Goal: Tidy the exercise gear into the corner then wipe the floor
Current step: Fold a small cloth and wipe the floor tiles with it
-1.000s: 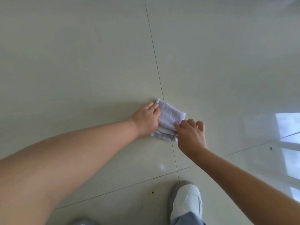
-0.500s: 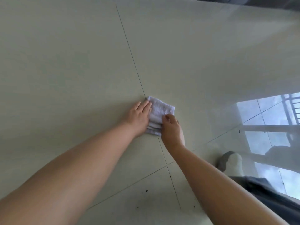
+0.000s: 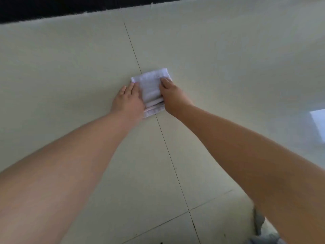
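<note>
Closest to me, down under my right forearm, there's a bit of grey shoe (image 3: 259, 221) and some grey-blue trouser fabric (image 3: 267, 239) poking into the corner of my view. A few dark specks sit on the tile near the grout cross just left of that. Both my bare arms stretch out ahead over the pale tiled floor (image 3: 70, 71), with one grout line (image 3: 168, 152) running away from me right between them.

Further out, my left hand (image 3: 128, 101) lies flat, fingers straight and together, pressing down on the left edge of the folded white cloth (image 3: 151, 85). My right hand (image 3: 171, 96) presses on the cloth's right side, fingers stretched forward along the top of it, not curled round it as far as I can see. So the cloth is pinned to the floor between my two hands, sitting right on that grout line, its near end layered and a bit pinkish.

Off beyond my right hand there's a bright window reflection (image 3: 318, 124) on the shiny tile. Past the cloth the floor ends at a dark strip (image 3: 52, 9), can't tell what that is.
</note>
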The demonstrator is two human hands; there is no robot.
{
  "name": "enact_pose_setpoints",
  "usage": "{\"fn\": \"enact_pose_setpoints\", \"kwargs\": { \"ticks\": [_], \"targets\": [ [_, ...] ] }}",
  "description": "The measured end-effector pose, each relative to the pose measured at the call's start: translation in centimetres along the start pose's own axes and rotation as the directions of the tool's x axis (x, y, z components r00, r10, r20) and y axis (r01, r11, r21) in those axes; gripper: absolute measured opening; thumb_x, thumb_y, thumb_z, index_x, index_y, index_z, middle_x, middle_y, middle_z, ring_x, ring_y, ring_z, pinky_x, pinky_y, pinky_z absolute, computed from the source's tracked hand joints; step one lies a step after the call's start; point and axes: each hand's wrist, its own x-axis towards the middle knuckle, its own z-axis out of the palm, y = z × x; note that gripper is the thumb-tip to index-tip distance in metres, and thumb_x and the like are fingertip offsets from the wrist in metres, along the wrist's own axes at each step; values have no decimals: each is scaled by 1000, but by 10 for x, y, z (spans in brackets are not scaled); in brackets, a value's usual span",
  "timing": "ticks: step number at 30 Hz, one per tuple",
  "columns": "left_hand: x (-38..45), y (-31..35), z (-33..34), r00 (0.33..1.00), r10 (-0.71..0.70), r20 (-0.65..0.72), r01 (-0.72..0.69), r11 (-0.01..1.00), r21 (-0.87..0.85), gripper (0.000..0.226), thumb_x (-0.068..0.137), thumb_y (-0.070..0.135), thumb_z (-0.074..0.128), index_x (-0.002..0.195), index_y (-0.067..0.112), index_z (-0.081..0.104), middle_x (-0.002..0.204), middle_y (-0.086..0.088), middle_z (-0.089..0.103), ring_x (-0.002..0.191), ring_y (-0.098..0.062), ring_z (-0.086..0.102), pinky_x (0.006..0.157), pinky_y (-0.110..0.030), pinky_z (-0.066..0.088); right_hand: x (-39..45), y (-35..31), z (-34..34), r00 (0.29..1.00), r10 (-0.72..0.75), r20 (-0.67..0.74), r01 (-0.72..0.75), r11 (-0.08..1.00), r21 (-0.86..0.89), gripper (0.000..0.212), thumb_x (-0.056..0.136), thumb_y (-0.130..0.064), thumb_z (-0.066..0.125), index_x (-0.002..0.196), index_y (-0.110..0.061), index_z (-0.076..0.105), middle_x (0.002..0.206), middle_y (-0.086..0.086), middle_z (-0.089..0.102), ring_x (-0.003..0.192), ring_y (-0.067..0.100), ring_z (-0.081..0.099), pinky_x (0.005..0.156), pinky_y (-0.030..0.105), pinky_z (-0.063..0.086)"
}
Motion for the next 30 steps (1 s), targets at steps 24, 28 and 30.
{"fn": "enact_pose_setpoints", "kwargs": {
  "ticks": [24, 28, 30],
  "targets": [
    [100, 103, -76, 987, -137, -81, 130, 988, -87, 63, 101, 32, 33, 150, 0, 11, 160, -11, 7, 149, -21, 6, 120, -33, 8, 58, 120, -85, 998, 60, -25, -58, 995, 82, 46, 100, -14, 28, 146, -22, 29, 154, 0, 29, 136, 25, 36, 109, 29, 30],
    [78, 52, -56, 975, -212, -63, 205, 973, -101, 63, 99, 29, 37, 149, -1, 14, 159, -14, 10, 148, -24, 10, 118, -33, 13, 69, 73, -55, 996, -88, 5, 86, 987, 134, 44, 101, -17, 26, 145, -20, 32, 152, 0, 32, 133, 24, 40, 105, 28, 33],
    [54, 41, -39, 969, -245, -34, 238, 961, -141, 61, 98, 26, 40, 148, -2, 18, 158, -16, 13, 148, -25, 13, 117, -34, 16, 59, 57, -39, 982, -188, 2, 187, 978, 93, 46, 100, -14, 29, 147, -14, 25, 155, 3, 25, 138, 23, 32, 109, 27, 29]
  ]
}}
